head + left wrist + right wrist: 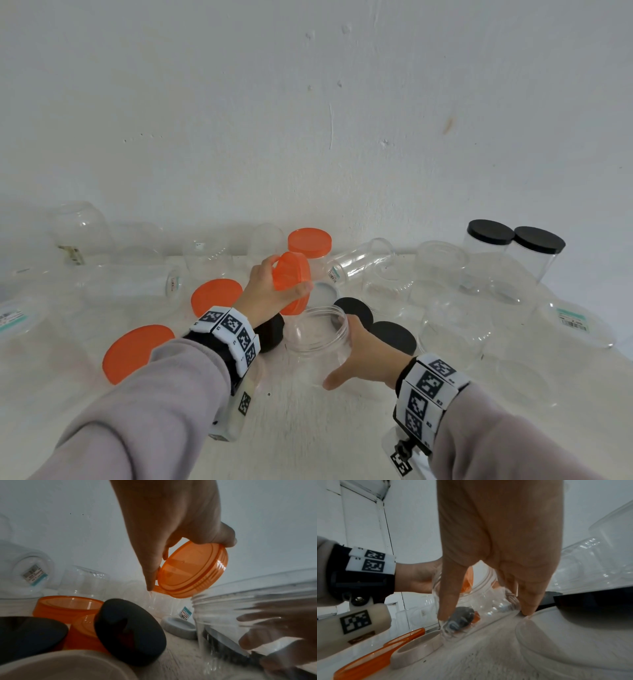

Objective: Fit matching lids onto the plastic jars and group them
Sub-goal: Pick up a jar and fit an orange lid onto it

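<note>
My left hand grips a small orange lid by its rim and holds it tilted in the air, just behind and above a clear open jar. In the left wrist view the orange lid hangs between thumb and fingers, beside the clear jar's threaded mouth. My right hand wraps round the clear jar's right side, thumb in front, and holds it upright on the table. In the right wrist view my fingers lie against the clear jar.
Loose orange lids lie left; black lids lie right of the jar. An orange-lidded jar stands behind. Two black-lidded jars stand back right. Several clear jars crowd the white table along the wall.
</note>
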`<state>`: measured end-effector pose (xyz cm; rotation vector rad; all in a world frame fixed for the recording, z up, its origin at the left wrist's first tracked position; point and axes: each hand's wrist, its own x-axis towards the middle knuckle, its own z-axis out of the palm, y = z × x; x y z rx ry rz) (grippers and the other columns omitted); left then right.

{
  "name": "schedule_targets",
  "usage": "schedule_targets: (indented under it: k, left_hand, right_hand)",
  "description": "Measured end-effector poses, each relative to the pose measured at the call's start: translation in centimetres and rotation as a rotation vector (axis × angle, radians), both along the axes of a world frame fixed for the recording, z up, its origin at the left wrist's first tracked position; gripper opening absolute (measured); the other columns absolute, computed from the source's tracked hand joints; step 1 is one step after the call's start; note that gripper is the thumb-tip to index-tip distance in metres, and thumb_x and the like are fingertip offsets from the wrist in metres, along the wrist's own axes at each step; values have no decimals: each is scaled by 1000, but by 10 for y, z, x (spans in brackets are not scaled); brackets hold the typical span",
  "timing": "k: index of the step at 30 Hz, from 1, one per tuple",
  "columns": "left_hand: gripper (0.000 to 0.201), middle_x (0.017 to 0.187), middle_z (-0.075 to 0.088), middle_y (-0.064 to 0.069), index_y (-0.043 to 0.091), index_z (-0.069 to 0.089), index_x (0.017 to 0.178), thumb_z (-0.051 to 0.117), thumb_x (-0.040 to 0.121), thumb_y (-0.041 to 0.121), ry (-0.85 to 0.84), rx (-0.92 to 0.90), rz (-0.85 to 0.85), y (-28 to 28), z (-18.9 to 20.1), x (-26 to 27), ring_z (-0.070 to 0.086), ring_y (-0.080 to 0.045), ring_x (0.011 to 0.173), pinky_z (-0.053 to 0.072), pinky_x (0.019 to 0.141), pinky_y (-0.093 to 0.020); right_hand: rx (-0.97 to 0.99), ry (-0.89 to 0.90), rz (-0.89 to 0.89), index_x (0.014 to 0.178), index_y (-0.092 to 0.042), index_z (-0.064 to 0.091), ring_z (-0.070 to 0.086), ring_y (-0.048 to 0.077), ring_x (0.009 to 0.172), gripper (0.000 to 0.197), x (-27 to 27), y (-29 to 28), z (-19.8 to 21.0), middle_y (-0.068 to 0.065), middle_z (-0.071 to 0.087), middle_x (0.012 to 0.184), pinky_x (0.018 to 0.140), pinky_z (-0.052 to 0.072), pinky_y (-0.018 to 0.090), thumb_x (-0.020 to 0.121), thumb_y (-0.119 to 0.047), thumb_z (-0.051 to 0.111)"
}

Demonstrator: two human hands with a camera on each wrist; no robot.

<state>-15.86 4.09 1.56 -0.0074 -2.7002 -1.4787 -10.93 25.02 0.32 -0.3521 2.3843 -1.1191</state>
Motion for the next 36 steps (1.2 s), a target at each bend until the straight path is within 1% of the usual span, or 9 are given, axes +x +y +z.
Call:
schedule_targets:
  k: [4, 7, 9, 12, 15, 20, 26, 31, 36]
  left_hand:
    - [107, 140, 38, -3, 20, 28, 145, 65, 57, 69, 27, 39, 5, -2, 2, 3, 44, -14, 123, 40, 96, -29]
    - [110, 137, 41, -5, 20, 35, 142, 71, 55, 75, 33, 27, -5, -2, 10, 4, 47, -18, 121, 43, 101, -35]
    - [109, 135, 38, -4, 24, 35, 142, 70, 53, 76, 6, -58, -52, -2, 17, 8, 46, -18, 121, 42, 103, -37]
    - [98, 132, 29, 5, 35, 28, 144, 65, 62, 74, -58, -242, -225, 2, 25, 19, 40, -13, 121, 37, 96, -26]
    - [99, 136, 19, 16, 36, 20, 148, 67, 68, 70, -95, -369, -360, 7, 27, 29, 28, -4, 122, 29, 95, -22]
    - [107, 139, 17, 21, 32, 13, 150, 70, 67, 67, -100, -453, -383, 14, 25, 44, 25, -1, 125, 29, 96, -20]
    - [113, 146, 12, 18, 27, 8, 152, 70, 67, 68, -135, -542, -401, 14, 16, 55, 19, -8, 135, 26, 103, -23]
    - [111, 146, 10, 21, 30, 8, 151, 69, 66, 70, -135, -534, -399, 19, 9, 60, 21, -7, 134, 29, 102, -24]
    - [111, 145, 10, 24, 30, 9, 150, 69, 66, 70, -120, -525, -408, 24, 4, 62, 21, -3, 129, 27, 98, -22]
  right_hand:
    - [-35, -45, 8, 146, -21, 10, 33, 11, 123, 109, -1, 1, -1, -7, 28, 135, 92, 35, 17, 67, -14, 86]
    - [-47, -51, 13, 144, -23, 14, 34, 10, 120, 104, -1, 1, 0, -7, 28, 132, 76, 35, 8, 68, -15, 85]
    - [-52, -49, 16, 144, -23, 15, 35, 10, 119, 103, -1, 1, -1, -7, 29, 131, 77, 35, 8, 69, -15, 85]
    - [-32, -48, 32, 143, -20, 14, 37, 9, 116, 103, -1, -1, -2, -9, 32, 126, 78, 37, 9, 69, -15, 85]
    - [-20, -28, 50, 143, -17, 15, 43, 10, 117, 103, -1, -5, -2, -9, 36, 127, 91, 45, 20, 68, -14, 86]
    - [-57, 8, 96, 147, -20, 11, 38, 16, 130, 110, 4, -12, -1, -2, 33, 139, 109, 38, 36, 67, -12, 87]
    - [-54, -16, 121, 142, -20, 18, 41, 8, 117, 100, 3, -9, -3, -8, 37, 128, 92, 37, 17, 69, -8, 84]
    - [-86, -65, 119, 140, -24, 20, 43, -8, 101, 94, -1, -2, -8, -18, 41, 118, 68, 40, 2, 72, -8, 83]
    - [-67, -100, 64, 146, -27, 18, 41, 11, 122, 105, -4, 0, -14, -9, 42, 135, 96, 37, 23, 68, -15, 86]
